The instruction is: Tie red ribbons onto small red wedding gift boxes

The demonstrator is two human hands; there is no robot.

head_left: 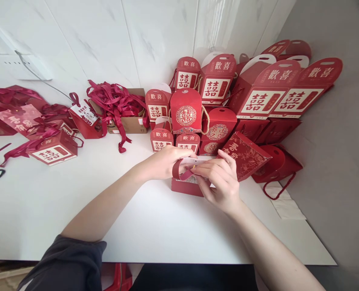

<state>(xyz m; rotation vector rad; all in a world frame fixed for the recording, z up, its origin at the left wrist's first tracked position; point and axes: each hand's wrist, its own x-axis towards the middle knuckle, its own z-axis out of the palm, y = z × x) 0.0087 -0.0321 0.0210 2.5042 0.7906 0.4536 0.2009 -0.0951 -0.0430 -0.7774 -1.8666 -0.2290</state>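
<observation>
Two hands at one small red gift box [185,188], mid-worktop [137,230]. Left hand [164,162] at its left end, fingers hidden, can't tell if gripping; right hand [219,178] pinches dark-red ribbon [185,175] at the top. Looks like ribbon-fitting; next move probably needs a steady box, fine fingertip control. Behind: stacked double-happiness boxes [185,115]; left: ribbon-filled cardboard carton [131,125].

I've got left forearm [106,202] and right forearm [273,238] angled inward. Left hand [169,159]: knuckles up, fingertips mostly hidden. Right hand [223,184]: close by, fingers [214,171] bent, tips bunched, outer finger raised.
</observation>
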